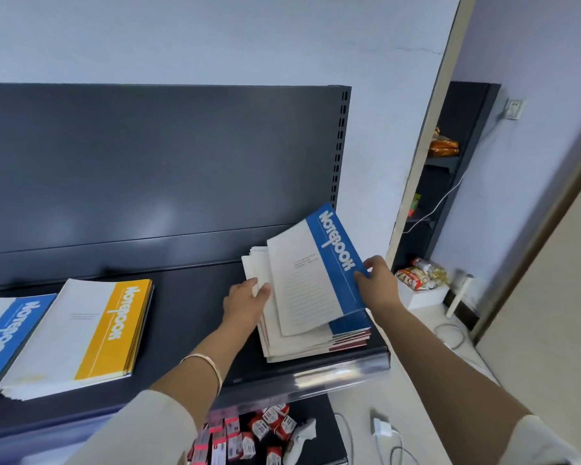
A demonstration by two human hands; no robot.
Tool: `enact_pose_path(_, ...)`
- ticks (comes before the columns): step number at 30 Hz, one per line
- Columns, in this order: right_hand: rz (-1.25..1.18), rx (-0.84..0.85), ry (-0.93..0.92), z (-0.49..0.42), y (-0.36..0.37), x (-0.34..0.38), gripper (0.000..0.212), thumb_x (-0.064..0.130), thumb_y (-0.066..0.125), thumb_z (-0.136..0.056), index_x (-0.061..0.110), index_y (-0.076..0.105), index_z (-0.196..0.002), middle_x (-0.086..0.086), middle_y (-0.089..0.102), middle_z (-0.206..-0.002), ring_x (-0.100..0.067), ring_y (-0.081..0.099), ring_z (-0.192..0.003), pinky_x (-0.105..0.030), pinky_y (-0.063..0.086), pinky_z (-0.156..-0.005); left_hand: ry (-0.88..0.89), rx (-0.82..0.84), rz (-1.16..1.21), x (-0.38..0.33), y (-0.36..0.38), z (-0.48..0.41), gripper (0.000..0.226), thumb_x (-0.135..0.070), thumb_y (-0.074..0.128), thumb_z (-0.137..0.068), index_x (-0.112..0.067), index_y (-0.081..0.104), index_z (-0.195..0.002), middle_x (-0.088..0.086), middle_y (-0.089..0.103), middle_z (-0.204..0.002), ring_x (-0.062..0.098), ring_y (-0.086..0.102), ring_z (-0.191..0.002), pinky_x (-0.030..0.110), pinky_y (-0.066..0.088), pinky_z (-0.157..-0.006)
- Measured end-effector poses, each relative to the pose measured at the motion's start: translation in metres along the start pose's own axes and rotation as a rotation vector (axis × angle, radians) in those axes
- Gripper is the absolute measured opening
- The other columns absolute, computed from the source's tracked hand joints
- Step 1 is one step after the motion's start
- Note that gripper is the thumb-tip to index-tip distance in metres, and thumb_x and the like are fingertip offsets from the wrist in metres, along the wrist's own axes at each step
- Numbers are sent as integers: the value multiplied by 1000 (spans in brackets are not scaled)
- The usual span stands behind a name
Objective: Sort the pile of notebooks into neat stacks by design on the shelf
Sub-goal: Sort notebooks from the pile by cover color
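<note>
Your right grip (378, 283) pinches the blue notebook (316, 273) by its blue band, over the pile (299, 345) at the shelf's (188, 317) right end. Its long axis runs away from you (far end tipped up). Your left grip (245, 302) pinches the pile's left edge.

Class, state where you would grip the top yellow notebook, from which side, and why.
Probably best to pinch the right long edge of the yellow notebook, its yellow band, coming from the right. It lies flat atop its stack, and that edge faces bare shelf, while the blue stack crowds its left.
</note>
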State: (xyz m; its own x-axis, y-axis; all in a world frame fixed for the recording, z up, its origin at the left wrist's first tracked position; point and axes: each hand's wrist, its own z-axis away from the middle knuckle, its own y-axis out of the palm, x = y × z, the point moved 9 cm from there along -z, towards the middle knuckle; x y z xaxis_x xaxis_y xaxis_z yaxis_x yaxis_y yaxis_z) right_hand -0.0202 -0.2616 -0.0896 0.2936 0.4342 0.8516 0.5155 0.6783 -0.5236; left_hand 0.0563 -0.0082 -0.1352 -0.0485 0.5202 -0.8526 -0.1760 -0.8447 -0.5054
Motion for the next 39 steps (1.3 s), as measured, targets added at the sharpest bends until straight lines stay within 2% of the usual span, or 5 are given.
enact_pose_path(6,-344,98,64,16,47,28,12,16,52,-95,16,41,-100,-14,57,-112,-29,61,-96,-43,54,-81,33,-49,431,-14,-31,0,50,-10,59,-90,-17,39,-135,0,55,-122,18,52,-105,30,43,-87)
enact_pose_path(10,-82,277,-10,26,96,48,23,21,53,-95,10,46,-114,-11,58,-111,-23,57,-93,-36,52,-77,-63,-161,413,24,-73,-4,54,0,54,-90,-17,37,-138,8,53,-126,25,51,-108,42,45,-90)
enact_pose_path(22,813,423,-363,56,170,68,52,38,52,-93,16,40,-138,-8,41,-139,-29,41,-127,-43,39,-99,-204,-43,-252,110,-120,0,52,1,51,-88,-1,34,-137,20,48,-132,34,48,-120,37,42,-96)
enact_pose_path(31,837,416,-390,60,172,67,46,41,46,-96,13,44,-132,-8,45,-135,-28,45,-123,-43,41,-97,-27,16,-643,106,-105,-2,24,-4,44,-90,-2,48,-114,14,52,-108,27,55,-98,27,42,-70)
enact_pose_path(39,759,136,-206,31,92,38,43,33,42,-96,15,44,-136,-8,43,-140,-31,40,-127,-46,38,-100,161,10,-972,41,-72,10,39,-32,43,-95,-21,45,-132,5,45,-128,24,44,-118,34,44,-83)
